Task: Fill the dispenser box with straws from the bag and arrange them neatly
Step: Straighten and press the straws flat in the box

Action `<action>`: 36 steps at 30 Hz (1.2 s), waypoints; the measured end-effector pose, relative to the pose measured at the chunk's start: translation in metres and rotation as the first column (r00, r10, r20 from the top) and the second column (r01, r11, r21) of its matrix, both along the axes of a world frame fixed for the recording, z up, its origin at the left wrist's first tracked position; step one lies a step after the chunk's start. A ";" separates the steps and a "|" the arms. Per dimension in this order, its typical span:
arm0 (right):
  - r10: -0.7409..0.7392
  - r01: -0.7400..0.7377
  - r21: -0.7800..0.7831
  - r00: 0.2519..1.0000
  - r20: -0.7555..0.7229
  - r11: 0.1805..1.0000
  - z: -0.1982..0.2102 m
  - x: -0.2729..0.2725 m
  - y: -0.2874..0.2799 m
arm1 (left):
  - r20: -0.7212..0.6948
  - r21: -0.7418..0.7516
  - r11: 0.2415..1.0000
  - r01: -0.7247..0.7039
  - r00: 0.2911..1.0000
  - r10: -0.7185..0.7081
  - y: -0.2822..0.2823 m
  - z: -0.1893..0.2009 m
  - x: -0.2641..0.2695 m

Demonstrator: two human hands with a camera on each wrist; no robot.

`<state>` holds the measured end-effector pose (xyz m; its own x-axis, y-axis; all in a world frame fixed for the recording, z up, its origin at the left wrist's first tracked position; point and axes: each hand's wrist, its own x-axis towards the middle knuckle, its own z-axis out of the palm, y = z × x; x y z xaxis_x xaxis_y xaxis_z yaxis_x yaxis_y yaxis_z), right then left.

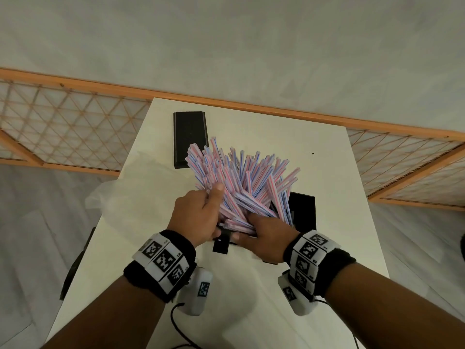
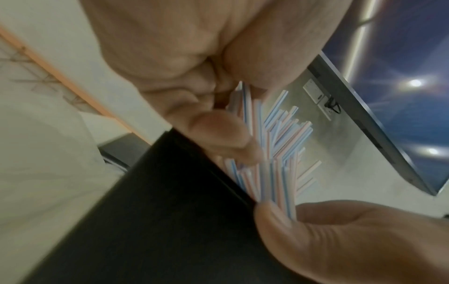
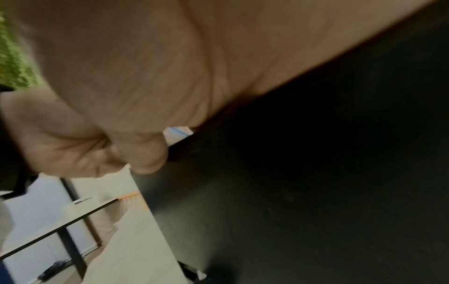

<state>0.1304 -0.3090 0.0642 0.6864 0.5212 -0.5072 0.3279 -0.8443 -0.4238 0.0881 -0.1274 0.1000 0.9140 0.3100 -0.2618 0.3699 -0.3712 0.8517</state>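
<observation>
A thick bunch of red-, blue- and white-striped straws [image 1: 241,182] fans upward and away from me over the black dispenser box [image 1: 303,210]. My left hand [image 1: 203,212] grips the bunch on its left side, thumb up against the straws. My right hand [image 1: 264,235] holds the near, lower ends, its fingers tucked under them. In the left wrist view, fingers [image 2: 218,134] curl round the straws [image 2: 274,146] beside the box's black wall [image 2: 170,211]. The right wrist view shows mostly palm, the black box [image 3: 316,173] and a sliver of straw [image 3: 177,132].
The box's flat black lid [image 1: 190,138] lies at the far left of the white table [image 1: 327,159]. A crumpled clear plastic bag [image 1: 118,195] lies on the table's left edge. A wooden lattice screen [image 1: 63,127] stands behind the table.
</observation>
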 end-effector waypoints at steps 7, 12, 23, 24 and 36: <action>0.013 -0.025 0.154 0.997 0.081 0.988 0.020 -0.001 -0.016 | 0.060 -0.073 0.997 -0.029 0.998 0.033 0.011 0.003 -0.006; -0.133 0.091 0.197 0.969 0.209 0.976 0.027 -0.004 -0.044 | 0.082 0.044 0.994 -0.102 0.992 0.098 0.020 -0.003 -0.008; 0.002 -0.008 0.050 0.994 0.111 0.999 0.004 0.001 -0.019 | -0.053 -0.161 0.964 -0.213 0.977 0.207 -0.009 -0.008 0.001; -0.001 -0.003 0.054 0.996 0.090 0.999 0.004 0.002 -0.017 | -0.009 -0.098 0.972 -0.213 0.977 0.213 -0.008 -0.009 0.002; -0.074 0.076 0.116 0.997 -0.025 0.990 0.012 0.004 0.003 | 0.017 0.085 0.996 -0.017 1.000 0.016 -0.014 0.000 0.012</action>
<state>0.1340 -0.3055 0.0758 0.7161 0.5248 -0.4602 0.2556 -0.8107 -0.5267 0.1004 -0.1419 0.1000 0.9124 0.3458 -0.2191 0.3631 -0.4366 0.8231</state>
